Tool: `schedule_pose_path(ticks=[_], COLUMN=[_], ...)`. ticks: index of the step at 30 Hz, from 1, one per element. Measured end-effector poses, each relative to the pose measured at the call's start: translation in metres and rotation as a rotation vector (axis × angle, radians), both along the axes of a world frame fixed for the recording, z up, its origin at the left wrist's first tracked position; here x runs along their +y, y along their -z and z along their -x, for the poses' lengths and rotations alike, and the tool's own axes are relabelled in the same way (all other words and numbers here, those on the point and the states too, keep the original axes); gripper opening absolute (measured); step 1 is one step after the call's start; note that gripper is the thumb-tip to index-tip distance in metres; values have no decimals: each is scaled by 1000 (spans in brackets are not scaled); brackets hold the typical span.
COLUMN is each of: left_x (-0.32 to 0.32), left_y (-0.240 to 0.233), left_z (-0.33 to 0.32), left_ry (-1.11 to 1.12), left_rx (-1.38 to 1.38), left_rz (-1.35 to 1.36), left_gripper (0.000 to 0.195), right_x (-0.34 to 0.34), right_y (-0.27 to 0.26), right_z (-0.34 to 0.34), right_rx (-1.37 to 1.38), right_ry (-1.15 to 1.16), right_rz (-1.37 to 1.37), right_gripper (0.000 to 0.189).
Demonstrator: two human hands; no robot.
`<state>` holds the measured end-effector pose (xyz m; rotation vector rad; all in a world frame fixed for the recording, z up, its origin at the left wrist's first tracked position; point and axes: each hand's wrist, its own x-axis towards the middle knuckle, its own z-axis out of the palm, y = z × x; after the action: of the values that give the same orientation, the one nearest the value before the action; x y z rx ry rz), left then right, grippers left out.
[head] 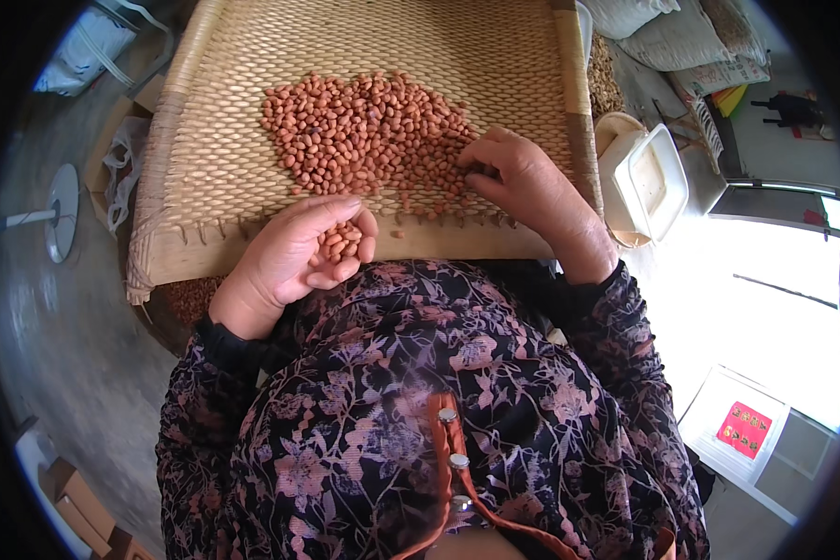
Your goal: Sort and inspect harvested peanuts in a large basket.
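Observation:
A pile of shelled, red-skinned peanuts (371,133) lies on a woven winnowing basket (217,140) in front of me. My left hand (301,245) is cupped at the basket's near wooden edge, holding a small handful of peanuts (339,241) in its curled fingers. At the right side of the pile is my right hand (521,178), its thumb and fingers bent in among the peanuts. Those fingers partly hide what lies between them, so a grip there is unclear. A few loose peanuts lie between the hands, one of them on the wooden edge (455,241).
Below the basket's left corner, more peanuts (192,297) show in a dark container. White plastic tubs (647,182) stand at the right, near a heap of what look like peanut shells (604,77). Full sacks (672,42) lie beyond. A cardboard box (105,150) and a round white stand base (63,213) are at left.

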<state>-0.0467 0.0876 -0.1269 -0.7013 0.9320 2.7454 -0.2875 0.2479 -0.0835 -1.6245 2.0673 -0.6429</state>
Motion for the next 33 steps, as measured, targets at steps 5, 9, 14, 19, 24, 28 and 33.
schedule_pose_path(ticks=[5,9,14,19,24,28,33], left_x=[0,0,-1,-1,0,0,-1], left_y=[-2,-1,-1,-1,-2,1,-1], left_z=[1,0,0,1,2,2,2], left_ry=[3,7,4,-6,-9,-7,5], left_rx=[-7,-7,-10,-29,-37,-19,-11], left_rz=[10,9,1,-42,-65,-18,13], left_gripper=[34,33,35,38,40,39,36], right_x=[1,-1,-7,-17,-15,-5,-2], right_y=[5,6,-12,-35,-32,-16,-5], right_z=[5,10,6,-21,2,13,4], right_rx=[35,56,-53,-724,-461,-38,-37], right_ry=[6,-10,96,63,140,110,42], right_rz=[11,-23,-8,142,198,85,-32], right_gripper=[13,15,13,12,12,11,13])
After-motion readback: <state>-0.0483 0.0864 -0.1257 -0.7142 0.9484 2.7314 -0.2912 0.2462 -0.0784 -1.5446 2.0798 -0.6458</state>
